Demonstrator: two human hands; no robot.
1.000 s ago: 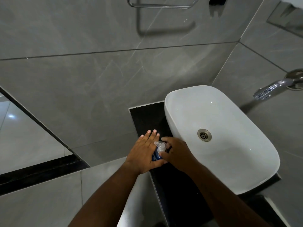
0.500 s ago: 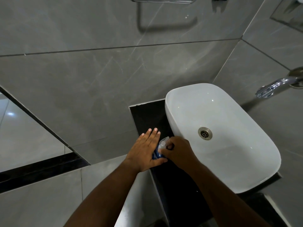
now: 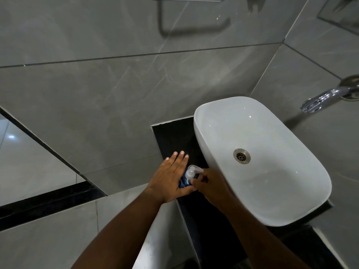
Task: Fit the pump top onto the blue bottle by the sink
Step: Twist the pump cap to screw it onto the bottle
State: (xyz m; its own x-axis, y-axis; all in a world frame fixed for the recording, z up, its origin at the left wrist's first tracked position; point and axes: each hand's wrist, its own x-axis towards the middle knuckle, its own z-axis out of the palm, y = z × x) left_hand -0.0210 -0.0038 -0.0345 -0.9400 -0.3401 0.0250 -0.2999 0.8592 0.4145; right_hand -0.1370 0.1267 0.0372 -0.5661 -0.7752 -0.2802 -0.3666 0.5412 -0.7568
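The blue bottle (image 3: 184, 183) stands on the black counter (image 3: 174, 136) just left of the white basin, mostly hidden between my hands. A clear pump top (image 3: 191, 171) sits on its neck, spout pointing right. My left hand (image 3: 170, 178) presses flat against the bottle's left side, fingers straight and thumb wrapped under the front. My right hand (image 3: 210, 184) pinches the pump's collar from the right with fingertips.
The white oval basin (image 3: 217, 117) with a metal drain (image 3: 241, 156) fills the counter's right part. A chrome tap (image 3: 322, 99) sticks out of the grey tiled wall at right. The counter edge drops off just left of my left hand.
The pump top has turned and now shows more fully, its spout pointing right. My right hand's fingers have shifted around the collar. My left hand stays against the bottle.
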